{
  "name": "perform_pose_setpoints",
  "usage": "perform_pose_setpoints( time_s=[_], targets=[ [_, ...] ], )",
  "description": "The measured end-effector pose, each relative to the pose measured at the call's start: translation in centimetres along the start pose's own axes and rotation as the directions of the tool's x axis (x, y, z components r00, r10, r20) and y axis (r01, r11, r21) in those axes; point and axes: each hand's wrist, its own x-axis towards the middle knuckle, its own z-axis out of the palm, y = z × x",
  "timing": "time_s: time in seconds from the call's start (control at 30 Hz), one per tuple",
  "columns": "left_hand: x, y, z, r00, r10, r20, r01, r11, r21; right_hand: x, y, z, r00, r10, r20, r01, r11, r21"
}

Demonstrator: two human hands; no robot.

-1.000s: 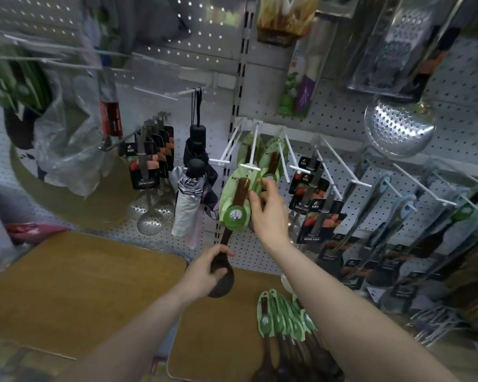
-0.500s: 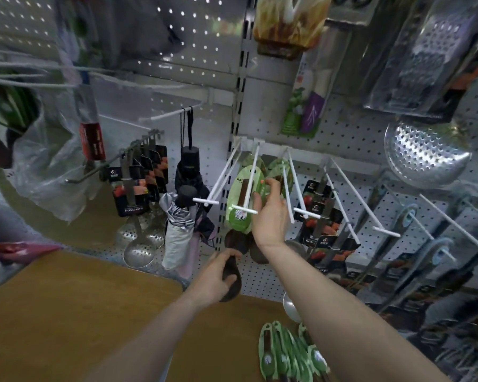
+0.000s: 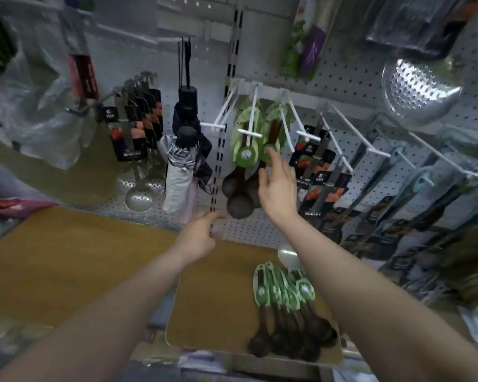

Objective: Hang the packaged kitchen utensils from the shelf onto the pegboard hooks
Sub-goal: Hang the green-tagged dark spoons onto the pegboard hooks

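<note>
Dark wooden spoons in green card packaging [image 3: 244, 150] hang on a white pegboard hook [image 3: 250, 125], their brown bowls [image 3: 239, 205] dangling below. My right hand [image 3: 278, 188] is open just right of them, fingertips near the green cards, holding nothing. My left hand [image 3: 202, 235] is below the spoon bowls, fingers loosely apart, empty. Several more packaged spoons [image 3: 283, 307] lie in a pile on the wooden shelf [image 3: 213, 307] under my right forearm.
A folded umbrella [image 3: 181, 161] and steel skimmers with black cards [image 3: 133, 133] hang to the left. Bare white hooks [image 3: 340, 144], black-carded utensils [image 3: 318, 172] and a large steel colander [image 3: 420, 89] hang to the right. A plastic bag [image 3: 31, 106] hangs far left.
The spoon that both hands held now hangs on the hook. My left hand let go of its bowl and dropped lower; my right hand released the card and moved right.
</note>
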Motion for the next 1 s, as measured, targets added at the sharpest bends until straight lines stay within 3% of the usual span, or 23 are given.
perform_pose_setpoints(
  time_s=[0.23,0.37,0.7,0.87,1.0],
  targets=[
    [-5.4,-2.9,4.8,0.997,-0.069,0.02,0.066,0.992,0.107,-11.1,4.2,-1.1,0.998,-0.059,0.032,0.061,0.995,-0.074],
    [-8.1,-4.7,9.4,0.986,-0.132,0.101,0.119,0.984,0.129,-17.5,7.6,-0.2,0.981,-0.086,0.174,0.11,0.985,-0.136],
    [-11.1,-10.1,24.0,0.909,-0.295,0.296,0.275,0.955,0.108,-28.1,22.1,4.1,0.883,0.273,0.383,-0.146,0.933,-0.33],
    [-8.6,-10.8,31.3,0.89,-0.364,0.275,0.367,0.929,0.041,-29.2,28.8,6.2,0.865,0.311,0.394,-0.184,0.927,-0.328],
    [-5.0,-10.1,36.2,0.912,-0.341,0.23,0.343,0.939,0.03,-28.9,32.7,7.3,0.87,0.276,0.408,-0.138,0.932,-0.335]
  ],
)
